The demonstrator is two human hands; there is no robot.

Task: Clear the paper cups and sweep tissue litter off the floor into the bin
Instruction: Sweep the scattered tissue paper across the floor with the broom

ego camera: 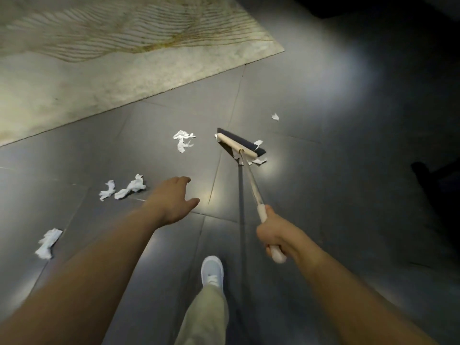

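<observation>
Right hand [275,234] gripped broom [240,146] handle | left hand [174,200] spread wide, holding nothing | broom head on floor [323,195] touching tissue scraps [258,151] | more tissue litter [183,140] lay scattered left, near rug [99,70]

Dark tiled floor [323,195], pale rug [74,70] upper left, scattered tissue scraps [184,143], broom head [239,145] among them

Bare floor [323,195] lies open to the right of the broom head [240,145]. On the left, tissue scraps [183,143] lie scattered, and the rug [99,83] borders the far side.
</observation>
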